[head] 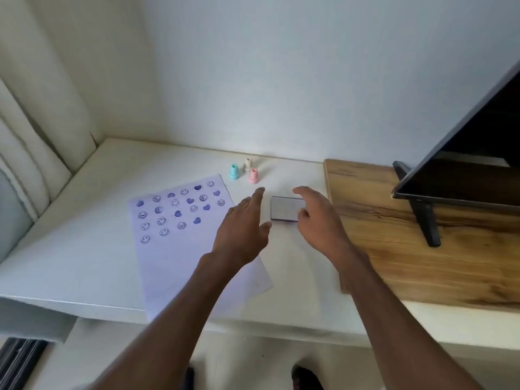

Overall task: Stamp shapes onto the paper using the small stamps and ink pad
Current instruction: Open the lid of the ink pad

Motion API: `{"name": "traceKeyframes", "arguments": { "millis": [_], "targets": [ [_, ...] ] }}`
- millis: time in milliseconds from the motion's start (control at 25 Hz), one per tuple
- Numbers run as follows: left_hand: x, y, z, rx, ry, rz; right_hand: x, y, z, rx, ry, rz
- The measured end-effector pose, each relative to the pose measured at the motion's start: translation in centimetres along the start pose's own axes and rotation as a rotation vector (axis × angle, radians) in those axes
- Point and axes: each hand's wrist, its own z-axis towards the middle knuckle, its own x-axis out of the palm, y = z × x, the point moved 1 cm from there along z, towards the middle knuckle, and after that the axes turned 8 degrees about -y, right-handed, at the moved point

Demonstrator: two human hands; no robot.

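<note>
hands: left hand point(242, 220) & right hand point(318, 218) both spread, holding nothing, flanking the ink pad point(285, 211)
pad: lid looks shut – right fingertips at its edge
stamps: blue stamp point(234, 172), pink stamp point(253, 176), beige stamp point(248, 164) upright beyond the paper point(180, 220)
risk: pad may skid if opened w/o bracing – left wrist may smear prints

— Where's the paper point(180, 249)?
— On the worktop point(70, 235), nine o'clock of the ink pad point(284, 208).
— The stamps point(244, 171)?
— Eleven o'clock of the pad. A board point(394, 243) lies at three.
</note>
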Motion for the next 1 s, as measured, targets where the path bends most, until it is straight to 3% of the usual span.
{"name": "traceKeyframes", "arguments": {
  "millis": [80, 360, 720, 1000],
  "targets": [
    [0.6, -0.3, 0.7, 0.002, 0.023, -0.059, 0.3, -0.2, 0.2, -0.065, 0.155, -0.072],
    [0.5, 0.8, 1.0, 0.09, 0.056, 0.025, -0.6, -0.5, 0.2, -0.102, 0.294, -0.041],
    [0.4, 1.7, 1.2, 0.093, 0.082, -0.018, -1.0, 0.5, 0.4, -0.088, 0.29, -0.067],
    [0.5, 2.0, 1.4, 0.054, 0.112, -0.045, -2.4, -0.1, 0.8, -0.028, 0.35, 0.064]
  ]
}}
